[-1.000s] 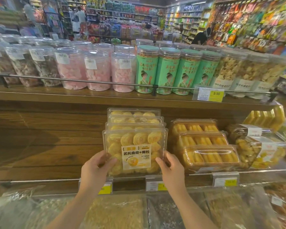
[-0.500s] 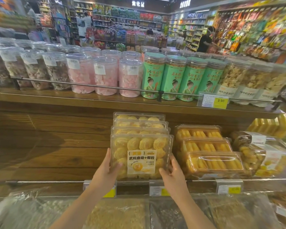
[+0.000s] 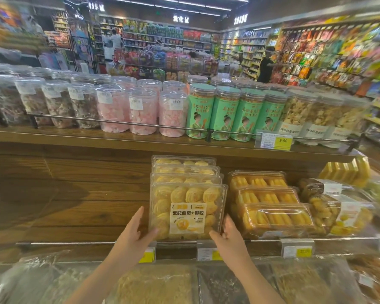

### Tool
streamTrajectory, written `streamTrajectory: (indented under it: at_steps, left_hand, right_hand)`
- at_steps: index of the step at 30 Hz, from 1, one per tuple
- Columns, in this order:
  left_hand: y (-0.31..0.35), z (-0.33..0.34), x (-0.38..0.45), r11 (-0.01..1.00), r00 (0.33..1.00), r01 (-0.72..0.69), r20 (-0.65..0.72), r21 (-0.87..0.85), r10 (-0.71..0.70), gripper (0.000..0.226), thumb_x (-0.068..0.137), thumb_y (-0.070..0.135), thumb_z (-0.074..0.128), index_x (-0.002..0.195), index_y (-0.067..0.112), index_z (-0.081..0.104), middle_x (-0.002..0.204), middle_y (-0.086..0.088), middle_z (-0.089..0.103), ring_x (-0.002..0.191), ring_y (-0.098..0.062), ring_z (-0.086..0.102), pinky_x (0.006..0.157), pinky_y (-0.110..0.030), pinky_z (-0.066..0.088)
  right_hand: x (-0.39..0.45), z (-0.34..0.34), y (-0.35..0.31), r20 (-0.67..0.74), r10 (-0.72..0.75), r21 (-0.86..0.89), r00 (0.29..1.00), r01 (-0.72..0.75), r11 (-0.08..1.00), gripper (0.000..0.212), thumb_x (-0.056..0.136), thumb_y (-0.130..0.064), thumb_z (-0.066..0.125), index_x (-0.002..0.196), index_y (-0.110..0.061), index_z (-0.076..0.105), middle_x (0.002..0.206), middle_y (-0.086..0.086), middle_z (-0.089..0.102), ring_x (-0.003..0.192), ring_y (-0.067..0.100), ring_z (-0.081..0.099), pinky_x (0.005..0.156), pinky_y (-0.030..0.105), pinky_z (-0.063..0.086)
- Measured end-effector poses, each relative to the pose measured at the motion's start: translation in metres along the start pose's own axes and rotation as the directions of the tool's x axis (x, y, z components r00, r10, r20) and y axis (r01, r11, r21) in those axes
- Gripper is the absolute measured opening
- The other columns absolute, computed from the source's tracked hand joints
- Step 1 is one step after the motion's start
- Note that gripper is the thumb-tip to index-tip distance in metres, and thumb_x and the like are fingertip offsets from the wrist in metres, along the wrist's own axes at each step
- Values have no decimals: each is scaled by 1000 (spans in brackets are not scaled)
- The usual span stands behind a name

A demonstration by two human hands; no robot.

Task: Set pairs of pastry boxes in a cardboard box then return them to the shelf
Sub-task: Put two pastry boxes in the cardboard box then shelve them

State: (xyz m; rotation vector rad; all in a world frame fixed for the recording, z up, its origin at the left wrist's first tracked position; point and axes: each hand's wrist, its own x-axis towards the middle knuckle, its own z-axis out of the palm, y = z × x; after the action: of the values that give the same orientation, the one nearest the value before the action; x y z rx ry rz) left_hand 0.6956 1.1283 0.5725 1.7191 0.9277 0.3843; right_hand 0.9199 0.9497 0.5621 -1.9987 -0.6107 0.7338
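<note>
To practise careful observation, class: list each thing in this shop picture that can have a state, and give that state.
front pastry box: closed, upright on the shelf, held at both sides.
left hand: grips its left edge.
right hand: grips its right edge.
green jars: lids on, upright.

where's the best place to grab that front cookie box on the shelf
Grip the front cookie box by its two side walls, low, from the front, as the left hand and right hand do: it stands on edge, with more boxes behind.

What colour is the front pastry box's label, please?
The front pastry box has a white label, yellow picture, dark lettering; head view.
</note>
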Motion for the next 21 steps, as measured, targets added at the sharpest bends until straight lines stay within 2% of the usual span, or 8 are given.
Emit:
streamTrajectory:
  at_steps: [2,4,6,9,12,14,18,21]
  left_hand:
    - [3,-9,-15,999,1000,0,-13,50,1,89,93,40,70,164,33,17,165,13,28,149,-15,36,118,-34,36]
    - [6,-19,-33,992,1000,-10,-16,128,12,81,96,39,68,162,34,22,162,15,30,136,-10,45,109,-30,41]
    - [7,-32,-50,965,998,-53,-13,259,58,74,97,42,66,159,35,28,161,15,35,136,-8,46,109,-29,43]
    - [17,-55,-76,877,996,-93,35,472,87,67,98,44,64,157,35,33,156,9,44,137,-14,48,109,-30,45]
    - [33,-74,-100,739,992,-126,62,662,114,64,97,45,64,155,35,38,152,9,48,134,-13,52,111,-32,45]
    - [44,-85,-116,637,987,-139,52,758,152,60,96,51,62,151,38,43,147,14,51,132,-10,53,108,-30,46]
    - [58,-106,-143,542,976,-125,5,831,217,53,92,60,56,141,41,50,133,17,57,124,-10,57,98,-33,51]
    - [57,-120,-159,521,976,-101,-17,848,218,53,92,62,54,141,42,51,133,18,57,123,-10,58,96,-34,52]
  right_hand:
    - [-29,-5,-29,1,19,-82,1000,-19,996,89,94,-38,63,163,-27,9,163,-7,35,146,16,38,121,42,32]
    - [-55,-10,-52,3,71,-181,997,-69,981,85,99,-30,60,163,-15,7,163,1,33,142,19,42,116,38,34]
    - [-73,-16,-67,21,76,-279,997,-68,958,71,100,-29,59,158,-11,23,156,5,43,129,20,51,109,35,39]
    - [-94,-22,-84,66,9,-413,998,19,911,57,98,-32,62,149,-18,42,149,3,52,127,20,54,106,33,45]
    - [-116,-25,-107,116,-45,-576,992,104,811,52,97,-30,62,147,-22,47,145,-1,56,126,18,57,100,27,47]
    - [-127,-25,-120,134,-75,-670,988,146,727,49,95,-36,62,142,-27,52,139,-4,60,121,17,60,98,31,52]
    - [-143,-17,-133,133,-128,-771,983,184,610,46,90,-49,62,132,-30,59,124,-8,66,105,13,63,85,33,57]
    - [-153,-6,-136,124,-153,-802,980,190,567,58,86,-56,59,137,-28,56,128,-6,63,109,16,61,82,32,53]
